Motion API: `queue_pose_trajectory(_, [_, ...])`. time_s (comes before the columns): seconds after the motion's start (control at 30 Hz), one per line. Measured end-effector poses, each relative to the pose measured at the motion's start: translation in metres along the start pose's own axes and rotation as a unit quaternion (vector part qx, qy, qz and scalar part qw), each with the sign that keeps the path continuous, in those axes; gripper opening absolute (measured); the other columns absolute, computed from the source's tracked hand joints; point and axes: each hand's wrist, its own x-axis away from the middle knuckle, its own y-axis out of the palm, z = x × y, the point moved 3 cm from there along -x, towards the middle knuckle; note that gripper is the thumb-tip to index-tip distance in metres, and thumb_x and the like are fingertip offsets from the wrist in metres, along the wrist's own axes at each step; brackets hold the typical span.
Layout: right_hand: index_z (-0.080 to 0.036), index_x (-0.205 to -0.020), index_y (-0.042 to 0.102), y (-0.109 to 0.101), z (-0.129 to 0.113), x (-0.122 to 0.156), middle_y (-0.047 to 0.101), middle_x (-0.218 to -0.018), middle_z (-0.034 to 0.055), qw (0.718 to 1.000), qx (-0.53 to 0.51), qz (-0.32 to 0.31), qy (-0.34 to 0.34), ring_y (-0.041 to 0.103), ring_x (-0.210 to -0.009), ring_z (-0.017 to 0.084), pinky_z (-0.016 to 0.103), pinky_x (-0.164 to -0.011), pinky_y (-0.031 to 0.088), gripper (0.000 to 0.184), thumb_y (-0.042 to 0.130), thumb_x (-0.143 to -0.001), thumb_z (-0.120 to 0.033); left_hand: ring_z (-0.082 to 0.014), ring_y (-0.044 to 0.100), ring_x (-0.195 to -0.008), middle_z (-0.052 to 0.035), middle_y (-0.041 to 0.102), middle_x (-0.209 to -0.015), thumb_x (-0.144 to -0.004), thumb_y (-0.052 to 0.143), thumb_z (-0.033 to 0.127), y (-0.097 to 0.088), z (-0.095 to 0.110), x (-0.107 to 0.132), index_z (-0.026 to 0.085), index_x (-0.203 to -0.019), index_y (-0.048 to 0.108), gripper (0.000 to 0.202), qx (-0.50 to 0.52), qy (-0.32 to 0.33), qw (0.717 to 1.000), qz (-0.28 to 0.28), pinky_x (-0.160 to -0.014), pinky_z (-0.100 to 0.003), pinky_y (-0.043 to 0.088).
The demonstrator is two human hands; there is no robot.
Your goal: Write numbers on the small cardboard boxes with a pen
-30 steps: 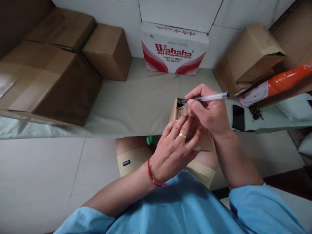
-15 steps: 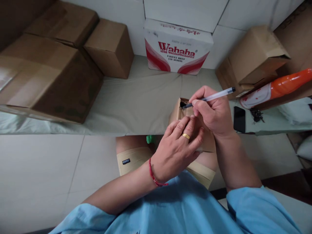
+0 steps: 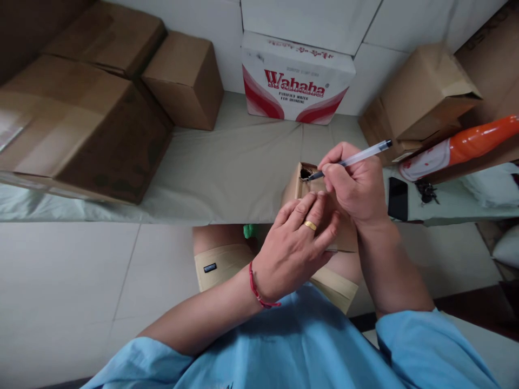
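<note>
A small cardboard box [image 3: 344, 229] sits at the front edge of the covered surface, partly hanging over it above my legs. Near its far left corner is a dark, rough-edged hole [image 3: 306, 173]. Between the fingertips and thumb of my right hand [image 3: 357, 183] is a pen [image 3: 363, 155], tilted, with its tip at the hole's edge. My left hand [image 3: 298, 237], with a gold ring, lies stretched out across the box top just below the hole. Much of the box is hidden under both hands.
Large cardboard boxes [image 3: 97, 119] stand on the left. A white and red Wahaba carton [image 3: 298, 81] is against the wall. To the right are another cardboard box [image 3: 430, 92], an orange-topped bottle [image 3: 466, 143], a black phone [image 3: 398, 198] and keys [image 3: 427, 192].
My right hand and the pen have shifted slightly to the right, drawing the tip back from inside the hole toward its edge. My left hand stays in place on the box.
</note>
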Motion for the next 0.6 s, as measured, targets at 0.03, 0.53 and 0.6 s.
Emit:
queue_pose_trajectory(0.03, [-0.023, -0.077, 0.062, -0.0004, -0.0006, -0.0002, 0.052, -0.059, -0.0054, 1.0, 0.009, 0.004, -0.001, 0.044, -0.054, 0.011, 0.027, -0.053, 0.035, 0.014, 0.061, -0.091, -0.019, -0.0389, 0.053, -0.151, -0.0273, 0.058, -0.159, -0.097, 0.074, 0.039, 0.0001, -0.0001, 0.0, 0.015, -0.148, 0.059, 0.059, 0.001, -0.001, 1.0, -0.003, -0.118, -0.052, 0.046])
queue_pose_trajectory(0.53, [-0.024, -0.078, 0.063, -0.0037, -0.0009, 0.0009, 0.054, -0.059, -0.0049, 0.997, 0.045, 0.067, -0.022, 0.045, -0.053, 0.011, 0.029, -0.056, 0.039, 0.018, 0.06, -0.094, -0.017, -0.0387, 0.055, -0.148, -0.0266, 0.059, -0.158, -0.098, 0.072, 0.039, -0.0008, -0.0003, -0.0004, 0.014, -0.146, 0.06, 0.055, 0.002, 0.001, 1.0, 0.001, -0.118, -0.051, 0.045])
queue_pose_trajectory(0.6, [-0.024, -0.08, 0.064, -0.0037, 0.0002, 0.0014, 0.056, -0.061, -0.0047, 0.997, 0.028, 0.069, -0.019, 0.045, -0.053, 0.012, 0.029, -0.056, 0.04, 0.017, 0.06, -0.096, -0.018, -0.0387, 0.055, -0.148, -0.0268, 0.059, -0.158, -0.098, 0.071, 0.039, -0.0003, -0.0003, -0.0004, 0.014, -0.146, 0.059, 0.055, 0.003, 0.001, 1.0, 0.0, -0.118, -0.051, 0.045])
